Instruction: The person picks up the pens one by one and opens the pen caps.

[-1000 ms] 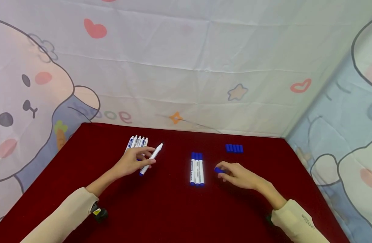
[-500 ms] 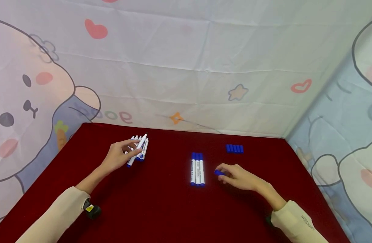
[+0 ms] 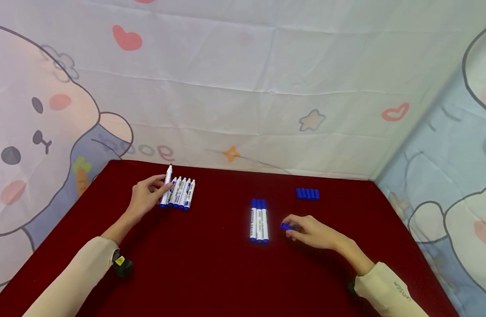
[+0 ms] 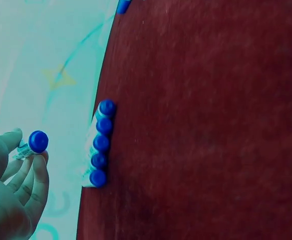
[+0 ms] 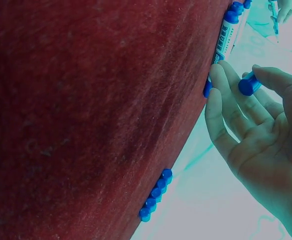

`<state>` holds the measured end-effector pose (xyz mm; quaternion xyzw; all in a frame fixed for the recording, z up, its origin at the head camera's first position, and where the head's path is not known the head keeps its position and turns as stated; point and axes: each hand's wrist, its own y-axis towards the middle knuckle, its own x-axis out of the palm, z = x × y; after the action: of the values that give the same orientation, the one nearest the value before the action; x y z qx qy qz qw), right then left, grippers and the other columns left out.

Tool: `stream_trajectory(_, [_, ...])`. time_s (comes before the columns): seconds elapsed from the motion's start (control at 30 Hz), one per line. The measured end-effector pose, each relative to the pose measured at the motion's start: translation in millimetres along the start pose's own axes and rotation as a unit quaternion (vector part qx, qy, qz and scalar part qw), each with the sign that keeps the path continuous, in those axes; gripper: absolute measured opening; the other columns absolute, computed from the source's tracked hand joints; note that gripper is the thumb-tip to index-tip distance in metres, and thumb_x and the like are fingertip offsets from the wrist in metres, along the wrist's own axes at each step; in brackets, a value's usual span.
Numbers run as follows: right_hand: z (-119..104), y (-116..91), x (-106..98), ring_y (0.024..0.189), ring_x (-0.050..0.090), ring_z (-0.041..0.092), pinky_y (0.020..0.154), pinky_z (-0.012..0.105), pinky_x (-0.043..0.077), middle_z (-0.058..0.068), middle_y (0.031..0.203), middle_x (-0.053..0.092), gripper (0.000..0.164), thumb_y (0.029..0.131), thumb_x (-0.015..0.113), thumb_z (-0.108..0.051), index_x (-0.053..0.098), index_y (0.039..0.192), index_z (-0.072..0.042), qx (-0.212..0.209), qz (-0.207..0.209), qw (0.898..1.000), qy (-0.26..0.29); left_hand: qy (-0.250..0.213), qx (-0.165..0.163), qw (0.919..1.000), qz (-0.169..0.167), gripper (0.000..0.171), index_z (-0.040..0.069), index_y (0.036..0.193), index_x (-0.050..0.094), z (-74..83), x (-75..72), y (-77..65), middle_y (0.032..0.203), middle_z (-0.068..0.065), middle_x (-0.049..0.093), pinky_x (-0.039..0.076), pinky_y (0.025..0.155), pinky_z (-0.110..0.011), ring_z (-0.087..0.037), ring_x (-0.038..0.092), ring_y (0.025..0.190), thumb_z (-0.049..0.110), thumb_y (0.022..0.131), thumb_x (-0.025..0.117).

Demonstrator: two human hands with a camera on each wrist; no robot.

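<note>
At the left of the frame, my left hand (image 3: pixel 143 197) pinches an uncapped marker (image 3: pixel 168 177) between thumb and fingers, its nib pointing toward the top; I cannot tell whether it touches the table. Just to its right lie five uncapped markers (image 3: pixel 180 192) in a slanting row, blue ends toward the bottom. Right of centre, my right hand (image 3: pixel 312 231) grasps a blue cap (image 5: pixel 249 84) in its fingertips. Three capped markers (image 3: pixel 259 220) lie side by side near the middle, and five blue caps (image 3: pixel 307 194) line up above my right hand on the dark red tablecloth (image 3: pixel 211 268).
</note>
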<state>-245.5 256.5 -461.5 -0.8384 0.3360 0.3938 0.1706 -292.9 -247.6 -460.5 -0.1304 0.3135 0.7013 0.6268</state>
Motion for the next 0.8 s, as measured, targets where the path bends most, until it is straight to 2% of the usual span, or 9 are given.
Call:
stream_trajectory(0.23, [0.6, 0.4, 1.8, 0.089, 0.07, 0.007, 0.08, 0.022, 0.058, 0.01, 0.108, 0.076, 0.025, 0.105, 0.056, -0.013, 0.058, 0.128, -0.002, -0.003, -0.004, 1.0, 0.0, 0.027, -0.02, 0.9994, 0.011, 0.053, 0.0, 0.142, 0.058, -11.1, -0.4, 10.5, 0.109, -0.026, 0.071, 0.049, 0.058, -0.018, -0.011, 0.061, 0.075, 0.031, 0.101, 0.067])
stream_trajectory(0.33, [0.5, 0.6, 2.0, 0.089, 0.07, 0.007, 0.081, 0.021, 0.058, 0.009, 0.108, 0.075, 0.026, 0.105, 0.057, -0.013, 0.058, 0.128, -0.002, 0.003, -0.009, 1.0, 0.001, 0.037, -0.031, 0.9988, 0.007, 0.053, 0.001, 0.144, 0.056, -15.5, 2.2, 16.7, 0.109, -0.027, 0.071, 0.047, 0.058, -0.018, -0.015, 0.061, 0.076, 0.031, 0.102, 0.065])
stream_trajectory(0.47, [0.7, 0.7, 1.7, 0.089, 0.07, 0.007, 0.081, 0.021, 0.058, 0.008, 0.107, 0.075, 0.026, 0.105, 0.056, -0.013, 0.058, 0.129, -0.002, 0.0, -0.009, 1.0, 0.0, 0.043, -0.041, 0.9983, 0.004, 0.05, -0.001, 0.142, 0.058, -25.0, 8.4, 25.2, 0.106, -0.027, 0.071, 0.045, 0.057, -0.019, -0.012, 0.058, 0.073, 0.029, 0.102, 0.065])
stream_trajectory(0.57, [1.6, -0.1, 2.0, 0.089, 0.07, 0.008, 0.08, 0.022, 0.058, 0.009, 0.107, 0.075, 0.025, 0.105, 0.056, -0.012, 0.058, 0.128, -0.002, -0.002, -0.009, 1.0, 0.001, 0.049, -0.039, 0.998, -0.002, 0.049, -0.003, 0.14, 0.059, -31.5, 12.7, 27.4, 0.104, -0.028, 0.071, 0.045, 0.056, -0.019, -0.01, 0.057, 0.069, 0.026, 0.101, 0.065])
stream_trajectory(0.67, [1.8, -0.7, 2.4, 0.089, 0.07, 0.008, 0.081, 0.022, 0.058, 0.008, 0.108, 0.075, 0.025, 0.105, 0.056, -0.013, 0.058, 0.128, -0.002, 0.004, -0.011, 1.0, 0.004, 0.065, -0.036, 0.9972, -0.008, 0.048, -0.004, 0.139, 0.059, -35.4, 15.9, 27.5, 0.101, -0.027, 0.071, 0.043, 0.055, -0.022, -0.015, 0.057, 0.068, 0.024, 0.101, 0.065])
stream_trajectory(0.8, [2.9, -0.8, 3.3, 0.089, 0.07, 0.008, 0.08, 0.022, 0.058, 0.008, 0.107, 0.075, 0.026, 0.105, 0.056, -0.013, 0.058, 0.128, -0.002, 0.008, -0.013, 1.0, 0.007, 0.092, -0.048, 0.9944, -0.022, 0.047, -0.003, 0.139, 0.06, -39.1, 18.0, 26.8, 0.1, -0.026, 0.071, 0.04, 0.057, -0.026, -0.02, 0.055, 0.068, 0.024, 0.101, 0.064])
